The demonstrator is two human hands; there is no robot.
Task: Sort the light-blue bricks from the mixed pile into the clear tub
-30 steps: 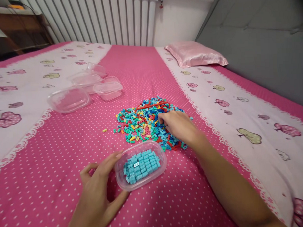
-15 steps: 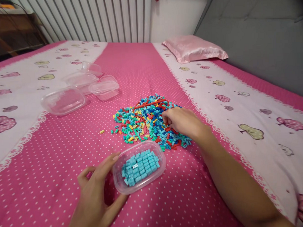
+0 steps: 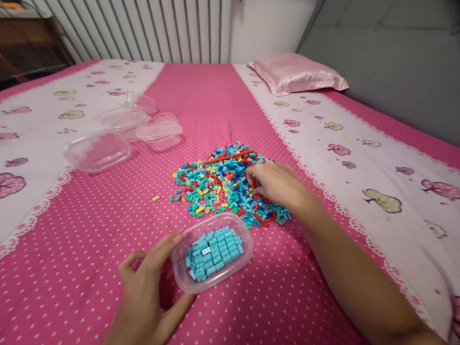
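My left hand (image 3: 153, 281) grips the left end of a clear plastic container (image 3: 183, 282), its thumb at the near side and fingers on the far rim. Inside lie light-blue toy building bricks (image 3: 217, 251), many set in tight rows, with one whitish shiny brick among them. My right hand (image 3: 270, 181) rests at the right part of a loose pile of small bricks (image 3: 215, 180) in blue, green, red and yellow. Its fingers are curled down and pinched together; whatever is between the fingertips is hidden. Long red pieces (image 3: 229, 157) lie across the top of the pile.
Several clear empty containers and lids (image 3: 97, 152) stand at the back left on the pink dotted bedspread (image 3: 197, 103). A lone yellow brick (image 3: 156, 198) lies left of the pile. At the back right is a pink pillow (image 3: 296, 74), by a grey headboard (image 3: 399, 51).
Almost nothing differs. The view has shifted slightly; my right hand stays in the pile with its fingers curled, and my left hand keeps its hold on the container.
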